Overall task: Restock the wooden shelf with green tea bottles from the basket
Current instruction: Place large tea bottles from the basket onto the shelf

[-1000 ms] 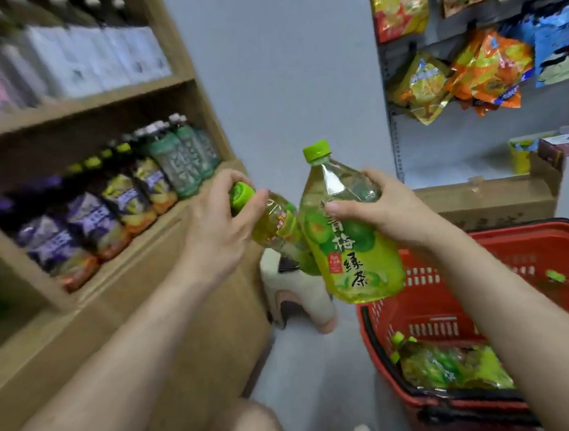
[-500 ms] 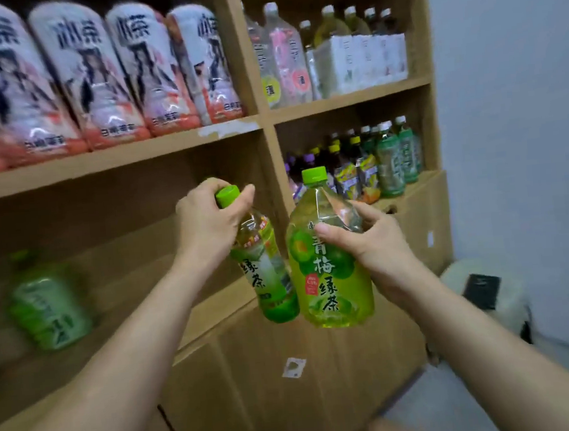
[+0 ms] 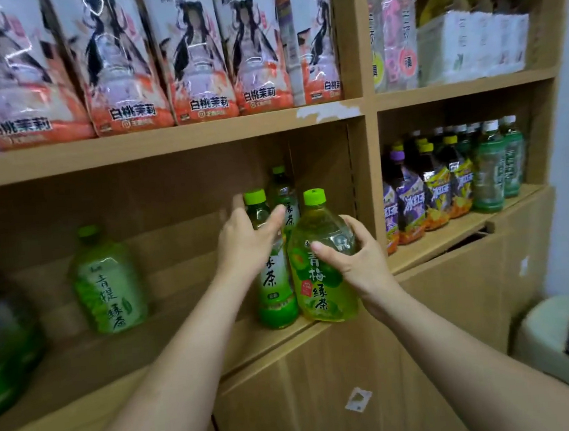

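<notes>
Wooden shelf (image 3: 167,146) carries both upright green tea bottles at its front edge: left hand (image 3: 244,243) wraps the slim bottle (image 3: 275,285), right hand (image 3: 356,260) grips the wide bottle (image 3: 320,281).

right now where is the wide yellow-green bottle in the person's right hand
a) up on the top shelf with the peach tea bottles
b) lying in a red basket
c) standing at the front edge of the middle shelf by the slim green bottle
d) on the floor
c: the right hand grips the wide yellow-green bottle upright at the middle shelf edge, right beside the slim green bottle.
</notes>
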Tool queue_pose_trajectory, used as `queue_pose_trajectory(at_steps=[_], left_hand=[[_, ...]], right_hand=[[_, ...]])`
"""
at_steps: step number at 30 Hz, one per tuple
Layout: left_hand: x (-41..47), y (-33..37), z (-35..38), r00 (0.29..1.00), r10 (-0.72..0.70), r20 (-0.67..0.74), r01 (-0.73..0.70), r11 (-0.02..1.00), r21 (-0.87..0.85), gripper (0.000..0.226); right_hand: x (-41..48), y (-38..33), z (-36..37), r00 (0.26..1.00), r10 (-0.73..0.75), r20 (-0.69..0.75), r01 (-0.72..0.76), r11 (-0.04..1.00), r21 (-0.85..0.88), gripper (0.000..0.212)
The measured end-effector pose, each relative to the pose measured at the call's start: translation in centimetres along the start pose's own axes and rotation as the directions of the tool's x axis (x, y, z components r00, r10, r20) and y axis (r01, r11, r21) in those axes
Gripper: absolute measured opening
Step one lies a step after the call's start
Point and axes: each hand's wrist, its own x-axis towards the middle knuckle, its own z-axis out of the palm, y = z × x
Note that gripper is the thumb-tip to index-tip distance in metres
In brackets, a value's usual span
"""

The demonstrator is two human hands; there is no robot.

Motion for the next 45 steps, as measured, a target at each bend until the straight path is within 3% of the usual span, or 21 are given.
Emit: queue_pose_trajectory(at_steps=[3,5,8,12,15,18,20,23,26,28,29,32,35,39,42,45], left_hand=[[-1.9,-2.6,0.6,0.985,-0.038,0.166,0.070,0.979,-0.191,0.088],[-2.4,-4.2,0.6,0.980,-0.005,0.200,0.040,0.984,-0.172,0.101],[-2.4,-5.1,1.0,0.994,-0.029,0.106,0.043,0.990,-0.137,0.102],[-2.1,-5.1,1.6,0.997,-0.067,0.035,0.070,0.993,-0.090,0.094],[-1.8,-4.7,1.9,0.993,-0.119,0.015,0.120,0.993,-0.020,0.071],[-1.6,-5.0,2.3,0.990,-0.143,0.014,0.143,0.990,-0.005,0.096],[-1.8,-4.9,2.0,0.981,-0.180,0.070,0.181,0.984,-0.006,0.100],[-2.6,-3.9,0.3,0.980,-0.196,-0.021,0.194,0.977,-0.095,0.091],[-5.1,-0.9,-0.8,0.984,0.024,-0.174,-0.058,0.979,-0.196,0.046],[-7.6,2.1,-0.5,0.991,0.119,-0.065,-0.134,0.941,-0.311,0.018],[-9.1,3.8,0.1,0.988,0.155,0.024,-0.134,0.912,-0.388,0.014],[-13.3,8.9,3.0,0.928,0.296,0.227,-0.114,0.804,-0.584,0.017],[-17.2,13.2,7.6,0.826,0.433,0.361,-0.107,0.749,-0.654,0.022],[-22.7,17.9,14.3,0.685,0.549,0.479,-0.088,0.715,-0.694,0.023],[-26.9,20.3,19.4,0.562,0.601,0.569,-0.084,0.725,-0.683,0.015],[-30.3,21.6,24.2,0.468,0.621,0.629,-0.102,0.745,-0.659,0.010]], right_hand=[[0.8,-0.2,-0.5,0.993,0.036,0.113,-0.032,0.999,-0.037,0.050],[1.3,-0.1,-0.6,0.990,0.071,0.124,-0.045,0.979,-0.199,0.063],[1.9,0.6,-0.4,0.996,0.072,0.052,-0.044,0.908,-0.416,0.086],[2.6,1.1,0.1,0.999,0.026,0.040,-0.009,0.927,-0.376,0.105],[2.9,0.8,1.2,0.997,0.074,0.014,-0.063,0.925,-0.376,0.096],[3.0,0.4,1.7,0.993,0.114,0.012,-0.099,0.904,-0.415,0.083],[2.5,-0.1,1.0,0.986,0.161,0.048,-0.125,0.897,-0.424,0.078],[0.1,-1.8,-2.0,0.971,0.193,0.139,-0.112,0.887,-0.448,0.066],[-3.3,-5.3,-7.1,0.954,0.213,0.212,-0.102,0.894,-0.436,0.037],[-6.0,-7.8,-10.9,0.943,0.216,0.253,-0.048,0.841,-0.539,0.026],[-7.4,-8.8,-12.8,0.940,0.220,0.262,-0.021,0.802,-0.597,0.023],[-11.9,-11.5,-18.2,0.939,0.268,0.214,-0.035,0.696,-0.717,0.023],[-16.3,-13.2,-23.3,0.939,0.320,0.125,-0.100,0.602,-0.792,0.047],[-21.9,-13.3,-30.3,0.943,0.328,-0.060,-0.197,0.400,-0.895,0.018],[-26.4,-12.0,-35.1,0.926,0.311,-0.216,-0.284,0.194,-0.939,0.040],[-30.5,-9.5,-39.5,0.890,0.306,-0.337,-0.378,0.084,-0.922,0.067]])
